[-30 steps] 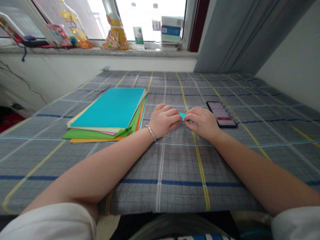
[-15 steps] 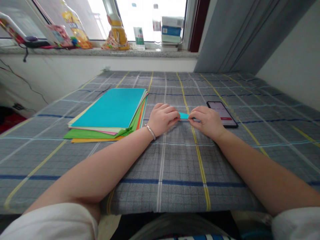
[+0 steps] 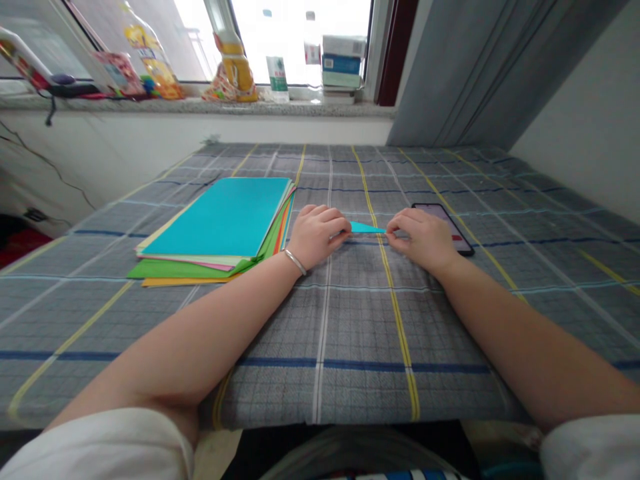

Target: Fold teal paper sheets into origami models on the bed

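Note:
A small folded piece of blue paper point(image 3: 366, 228) stretches between my two hands, tapering to a thin point on the right. My left hand point(image 3: 321, 233), with a silver bracelet point(image 3: 296, 261) at its wrist, is closed on the paper's wider left end. The fingertips of my right hand point(image 3: 421, 237) pinch the narrow right tip. Both hands hover low over or rest on the checked cloth; which, I cannot tell. The parts of the paper inside my fingers are hidden.
A stack of coloured paper point(image 3: 220, 217), blue on top, lies to the left. Just behind my right hand is a phone point(image 3: 456, 230). The grey checked cloth point(image 3: 360, 327) covers the surface. Bottles, boxes point(image 3: 343, 63) and packets stand on the windowsill point(image 3: 300, 107).
My hands have moved slightly apart, the left one leftward and the right one rightward. More of the blue paper now shows between them, and its right end looks narrower.

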A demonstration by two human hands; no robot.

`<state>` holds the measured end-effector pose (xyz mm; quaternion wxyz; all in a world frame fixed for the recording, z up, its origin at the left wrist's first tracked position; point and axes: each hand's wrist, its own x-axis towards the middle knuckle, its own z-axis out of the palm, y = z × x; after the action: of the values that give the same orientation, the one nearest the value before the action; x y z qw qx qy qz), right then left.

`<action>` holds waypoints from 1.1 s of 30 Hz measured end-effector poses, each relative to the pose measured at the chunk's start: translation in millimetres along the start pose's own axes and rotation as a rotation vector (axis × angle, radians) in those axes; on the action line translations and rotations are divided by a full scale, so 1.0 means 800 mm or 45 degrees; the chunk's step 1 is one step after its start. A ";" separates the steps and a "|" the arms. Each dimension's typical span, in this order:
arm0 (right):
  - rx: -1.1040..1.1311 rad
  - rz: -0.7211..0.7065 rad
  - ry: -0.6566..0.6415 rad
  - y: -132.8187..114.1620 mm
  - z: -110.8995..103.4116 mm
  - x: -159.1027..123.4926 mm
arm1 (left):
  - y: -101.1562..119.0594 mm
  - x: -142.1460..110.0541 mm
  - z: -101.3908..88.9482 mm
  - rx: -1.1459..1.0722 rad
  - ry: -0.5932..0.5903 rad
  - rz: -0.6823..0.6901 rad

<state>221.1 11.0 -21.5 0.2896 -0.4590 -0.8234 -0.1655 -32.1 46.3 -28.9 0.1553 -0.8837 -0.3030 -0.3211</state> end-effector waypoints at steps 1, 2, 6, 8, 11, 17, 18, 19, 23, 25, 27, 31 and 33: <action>-0.012 0.012 0.005 0.001 0.000 0.000 | 0.000 0.000 0.000 0.001 0.002 -0.003; -0.025 0.025 0.014 0.001 0.001 -0.001 | 0.000 0.000 -0.001 0.002 0.004 -0.006; -0.078 0.027 0.035 0.003 0.003 -0.002 | 0.000 0.000 -0.002 0.004 0.012 -0.024; -0.095 0.021 0.033 0.004 0.003 -0.003 | -0.001 0.000 0.000 0.005 0.004 -0.040; -0.088 0.038 0.057 0.001 0.004 -0.002 | -0.002 -0.001 0.004 -0.019 0.012 -0.066; -0.061 -0.158 0.060 -0.024 0.007 0.005 | 0.006 0.000 0.012 -0.035 0.044 0.022; -0.072 -0.199 0.028 -0.029 0.008 0.006 | 0.008 0.001 0.013 -0.040 0.058 0.061; -0.082 -0.218 -0.002 -0.033 0.009 0.007 | 0.011 0.001 0.013 -0.048 0.067 0.094; -0.080 -0.196 -0.036 -0.038 0.011 0.006 | 0.018 0.002 0.011 -0.083 0.068 0.114; -0.051 -0.168 -0.033 -0.035 0.010 0.005 | 0.018 0.002 0.010 -0.096 0.059 0.091; -0.023 -0.149 -0.030 -0.031 0.009 0.004 | 0.017 0.002 0.010 -0.103 0.047 0.074; 0.065 -0.086 0.021 -0.020 0.010 0.001 | 0.014 0.002 0.010 -0.115 0.021 0.044; 0.166 -0.041 0.045 -0.011 0.011 0.000 | 0.012 0.002 0.009 -0.132 0.020 0.024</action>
<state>210.5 11.0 -28.4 0.3307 -0.4229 -0.8345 -0.1244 -21.3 42.8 -34.4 0.1146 -0.8910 -0.2762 -0.3417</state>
